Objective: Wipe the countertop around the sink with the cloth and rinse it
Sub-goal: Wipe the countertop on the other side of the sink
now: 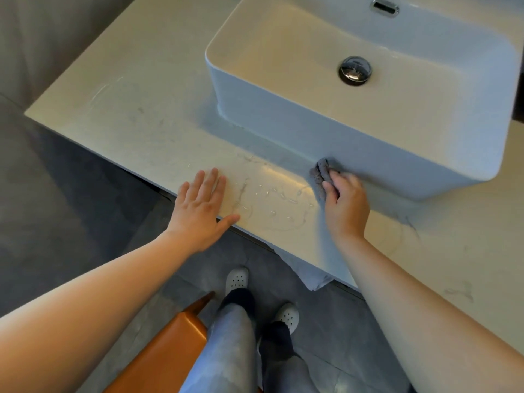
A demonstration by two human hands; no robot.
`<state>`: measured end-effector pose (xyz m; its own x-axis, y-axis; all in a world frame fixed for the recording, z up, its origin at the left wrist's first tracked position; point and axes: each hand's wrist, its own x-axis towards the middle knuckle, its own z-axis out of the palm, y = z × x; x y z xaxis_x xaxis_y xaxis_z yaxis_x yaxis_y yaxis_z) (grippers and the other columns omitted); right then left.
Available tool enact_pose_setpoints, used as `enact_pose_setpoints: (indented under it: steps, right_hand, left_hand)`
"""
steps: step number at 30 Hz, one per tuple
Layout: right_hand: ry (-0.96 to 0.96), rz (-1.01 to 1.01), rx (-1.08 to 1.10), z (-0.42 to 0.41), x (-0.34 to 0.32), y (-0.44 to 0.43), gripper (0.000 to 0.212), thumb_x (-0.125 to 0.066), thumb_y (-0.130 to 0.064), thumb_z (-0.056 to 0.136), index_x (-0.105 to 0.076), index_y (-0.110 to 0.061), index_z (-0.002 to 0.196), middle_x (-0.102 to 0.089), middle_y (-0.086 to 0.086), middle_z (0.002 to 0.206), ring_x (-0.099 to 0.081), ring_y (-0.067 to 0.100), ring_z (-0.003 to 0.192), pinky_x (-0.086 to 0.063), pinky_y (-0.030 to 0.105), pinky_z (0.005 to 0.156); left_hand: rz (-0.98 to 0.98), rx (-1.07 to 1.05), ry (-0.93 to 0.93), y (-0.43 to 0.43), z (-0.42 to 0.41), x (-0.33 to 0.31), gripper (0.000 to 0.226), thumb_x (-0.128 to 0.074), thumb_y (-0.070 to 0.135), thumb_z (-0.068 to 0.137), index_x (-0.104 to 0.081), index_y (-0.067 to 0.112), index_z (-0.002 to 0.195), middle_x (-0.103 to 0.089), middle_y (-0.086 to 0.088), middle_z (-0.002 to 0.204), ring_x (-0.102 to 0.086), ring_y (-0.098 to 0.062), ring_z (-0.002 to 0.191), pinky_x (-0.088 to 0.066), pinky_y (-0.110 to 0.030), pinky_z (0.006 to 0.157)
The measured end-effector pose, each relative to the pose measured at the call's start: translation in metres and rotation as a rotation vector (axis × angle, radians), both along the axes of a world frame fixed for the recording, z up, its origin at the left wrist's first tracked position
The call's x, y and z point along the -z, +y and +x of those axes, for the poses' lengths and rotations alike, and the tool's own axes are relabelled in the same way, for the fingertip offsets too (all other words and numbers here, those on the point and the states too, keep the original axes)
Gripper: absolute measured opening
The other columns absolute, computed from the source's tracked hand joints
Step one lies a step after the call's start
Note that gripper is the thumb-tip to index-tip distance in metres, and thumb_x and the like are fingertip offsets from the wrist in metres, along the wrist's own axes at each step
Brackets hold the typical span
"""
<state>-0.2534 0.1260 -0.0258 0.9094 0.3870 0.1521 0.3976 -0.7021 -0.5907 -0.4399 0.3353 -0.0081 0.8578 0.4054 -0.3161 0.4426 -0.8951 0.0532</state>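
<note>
A white rectangular vessel sink (283, 114) stands on a pale marble-look countertop (136, 109). My right hand (347, 205) grips a small bunched grey cloth (319, 175) and holds it against the countertop where it meets the sink's front wall. My left hand (201, 208) lies flat with straight fingers on the countertop's front edge, left of the cloth. Thin wet streaks (272, 199) glisten on the surface between the two hands.
The sink has a chrome drain plug (355, 70) and an overflow slot (385, 7) at the back. An orange chair seat (167, 353) stands on the grey tile floor by my legs. Something white hangs below the counter edge (312, 275).
</note>
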Motion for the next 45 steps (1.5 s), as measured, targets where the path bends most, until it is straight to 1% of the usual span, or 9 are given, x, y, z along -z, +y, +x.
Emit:
enact_pose_setpoints:
  steps: [6, 10, 13, 15, 20, 24, 30, 41, 45]
  right_hand:
    - [-0.023, -0.018, -0.241, -0.066, 0.003, 0.020, 0.029, -0.054, -0.016, 0.090, -0.067, -0.009, 0.115, -0.064, 0.004, 0.100, -0.057, 0.023, 0.085, -0.051, 0.037, 0.069]
    - [-0.021, -0.004, -0.378, -0.099, 0.002, 0.023, 0.029, -0.053, -0.015, 0.089, -0.068, -0.009, 0.113, -0.063, 0.003, 0.093, -0.056, 0.021, 0.080, -0.050, 0.034, 0.064]
    - [0.131, 0.033, -0.507, -0.110, -0.008, 0.023, 0.029, -0.062, -0.010, 0.088, -0.067, -0.012, 0.116, -0.061, -0.001, 0.094, -0.056, 0.016, 0.085, -0.052, 0.034, 0.068]
    - [0.217, 0.082, -0.539, -0.104, -0.021, 0.023, 0.028, -0.061, -0.011, 0.090, -0.067, -0.012, 0.116, -0.061, -0.003, 0.096, -0.056, 0.012, 0.086, -0.052, 0.029, 0.073]
    - [0.087, 0.156, -0.304, -0.039, -0.043, 0.035, 0.026, -0.060, -0.011, 0.091, -0.067, -0.010, 0.116, -0.059, -0.004, 0.100, -0.056, 0.011, 0.090, -0.043, 0.020, 0.077]
    - [0.024, 0.016, -0.172, 0.010, -0.023, 0.049, 0.029, -0.059, -0.013, 0.091, -0.065, -0.008, 0.119, -0.062, 0.006, 0.105, -0.056, 0.023, 0.100, -0.039, 0.024, 0.080]
    - [-0.070, -0.041, -0.103, -0.004, 0.000, 0.066, 0.032, -0.054, -0.023, 0.093, -0.065, -0.006, 0.118, -0.064, 0.009, 0.106, -0.058, 0.029, 0.097, -0.044, 0.038, 0.085]
    - [-0.049, -0.090, -0.393, -0.096, 0.004, 0.073, 0.036, -0.049, -0.036, 0.092, -0.066, -0.015, 0.116, -0.062, -0.001, 0.102, -0.054, 0.019, 0.084, -0.044, 0.034, 0.072]
    - [0.124, 0.007, -0.570, -0.118, -0.004, 0.068, 0.030, -0.059, -0.026, 0.087, -0.069, -0.017, 0.114, -0.062, -0.005, 0.093, -0.056, 0.015, 0.082, -0.050, 0.035, 0.069]
  left_hand:
    - [-0.019, 0.024, -0.039, 0.007, -0.002, -0.001, 0.081, -0.018, 0.069, 0.090, -0.004, 0.020, 0.152, 0.006, -0.003, 0.160, 0.006, -0.025, 0.147, -0.004, -0.045, 0.118]
    - [-0.127, 0.069, -0.118, 0.028, -0.005, -0.013, 0.076, -0.017, 0.063, 0.085, -0.029, 0.023, 0.148, -0.021, 0.000, 0.157, -0.019, -0.025, 0.143, -0.020, -0.045, 0.113]
    - [-0.245, 0.015, -0.273, 0.042, -0.007, -0.021, 0.065, -0.028, 0.053, 0.089, -0.051, 0.013, 0.136, -0.046, -0.005, 0.143, -0.043, -0.026, 0.130, -0.035, -0.043, 0.107]
    - [-0.215, -0.023, -0.327, 0.046, -0.010, -0.023, 0.057, -0.036, 0.045, 0.091, -0.054, 0.011, 0.132, -0.049, -0.008, 0.139, -0.046, -0.028, 0.128, -0.038, -0.045, 0.106]
    - [-0.128, -0.066, -0.251, 0.053, -0.020, -0.014, 0.064, -0.046, 0.048, 0.091, -0.041, 0.009, 0.141, -0.034, -0.014, 0.151, -0.025, -0.035, 0.141, -0.023, -0.048, 0.115]
    - [-0.092, -0.128, -0.138, 0.059, -0.025, -0.002, 0.081, -0.044, 0.058, 0.089, -0.014, 0.016, 0.152, -0.003, -0.007, 0.160, 0.001, -0.030, 0.147, -0.007, -0.048, 0.119]
    - [-0.088, -0.134, -0.144, 0.062, -0.029, 0.008, 0.083, -0.036, 0.064, 0.088, -0.006, 0.021, 0.152, 0.004, -0.001, 0.160, 0.008, -0.025, 0.147, -0.002, -0.045, 0.119]
    - [-0.087, -0.055, -0.057, 0.072, -0.030, 0.001, 0.076, -0.029, 0.060, 0.093, 0.002, 0.024, 0.152, 0.012, 0.001, 0.159, 0.012, -0.024, 0.146, 0.002, -0.042, 0.119]
    - [-0.084, 0.040, -0.014, 0.091, -0.032, -0.007, 0.070, -0.030, 0.057, 0.094, -0.001, 0.029, 0.151, 0.006, 0.002, 0.160, 0.004, -0.023, 0.147, -0.005, -0.042, 0.119]
